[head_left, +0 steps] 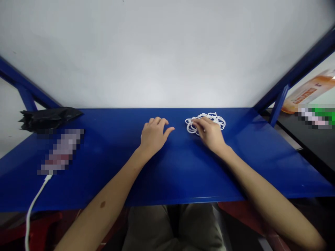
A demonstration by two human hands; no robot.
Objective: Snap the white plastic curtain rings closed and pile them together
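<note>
Over the blue tabletop, my left hand (155, 134) is open, palm down, with its thumb spread from the curled fingers. A sliver of something white (141, 137) shows at its outer edge; the rest is hidden behind the hand. My right hand (210, 133) reaches into a loose pile of thin white cord loops (220, 122), some with small knots or beads at their ends. Its thumb and fingers are pinched together on the cord at the pile's left side. The hand covers the middle of the pile.
On the left lie a crumpled black plastic bag (52, 118) and a blurred-out phone-like object (62, 151) with a white cable (34, 202). Blue frame bars (278, 106) flank the table (183, 174). An orange-and-white package (310, 91) rests on a black surface at right.
</note>
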